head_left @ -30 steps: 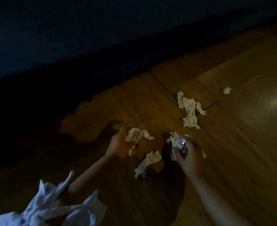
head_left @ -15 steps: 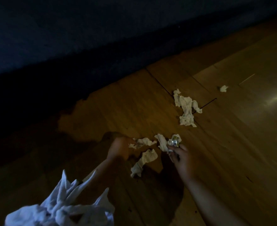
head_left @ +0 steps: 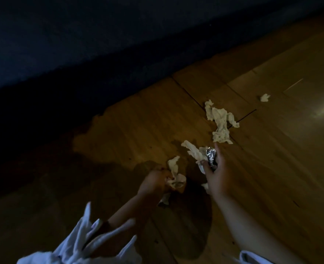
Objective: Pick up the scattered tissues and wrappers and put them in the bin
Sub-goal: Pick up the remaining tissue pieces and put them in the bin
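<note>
Foil wrapper [head_left: 211, 156] and a tissue [head_left: 192, 152] stay pinched in the right hand [head_left: 217, 180], forefinger now stretching toward the long tissue [head_left: 220, 121] on the floor [head_left: 138, 121]. The left hand [head_left: 153, 184], I think, has clutched up the crumpled piece [head_left: 175, 178] that lay between them.

I see the left grip [head_left: 153, 184] holding a crumpled tissue [head_left: 175, 177]. The right grip [head_left: 217, 177] pinches a shiny wrapper [head_left: 211, 156] and a white tissue [head_left: 192, 153]. A long tissue [head_left: 220, 121] lies on the floor [head_left: 138, 130] nearby.
</note>
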Motion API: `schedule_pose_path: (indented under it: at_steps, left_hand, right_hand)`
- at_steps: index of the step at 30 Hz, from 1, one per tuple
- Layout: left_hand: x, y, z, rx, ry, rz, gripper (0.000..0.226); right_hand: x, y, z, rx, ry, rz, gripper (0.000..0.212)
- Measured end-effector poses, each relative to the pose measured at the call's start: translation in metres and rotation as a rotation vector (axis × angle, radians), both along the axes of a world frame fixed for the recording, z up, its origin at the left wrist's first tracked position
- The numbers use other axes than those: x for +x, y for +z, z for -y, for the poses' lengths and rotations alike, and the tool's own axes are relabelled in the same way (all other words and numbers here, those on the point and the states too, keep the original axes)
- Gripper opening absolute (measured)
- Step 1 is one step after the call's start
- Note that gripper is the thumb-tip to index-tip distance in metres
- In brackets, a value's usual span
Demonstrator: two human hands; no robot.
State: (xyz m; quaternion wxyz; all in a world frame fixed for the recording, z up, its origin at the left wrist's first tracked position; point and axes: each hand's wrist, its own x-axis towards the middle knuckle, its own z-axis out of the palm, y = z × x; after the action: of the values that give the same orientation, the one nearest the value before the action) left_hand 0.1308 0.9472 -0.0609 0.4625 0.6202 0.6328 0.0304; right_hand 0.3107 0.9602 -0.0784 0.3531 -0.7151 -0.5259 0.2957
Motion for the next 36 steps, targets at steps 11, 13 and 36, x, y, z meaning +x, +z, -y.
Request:
schedule_pose_path:
  at_steps: [11, 13, 36]
  left_hand:
    - [-0.024, 0.003, -0.012, -0.131, 0.293, 0.115, 0.045]
    - [-0.027, 0.006, -0.013, -0.131, 0.325, 0.126, 0.049]
    - [-0.020, 0.029, -0.031, 0.005, 0.562, 0.306, 0.054]
  right_hand:
    - [0.044, 0.027, -0.014, -0.147, 0.089, 0.067, 0.041]
    - [0.046, 0.024, -0.005, -0.215, 0.236, 0.118, 0.040]
    - [0.045, 0.028, -0.090, -0.143, -0.129, 0.118, 0.026]
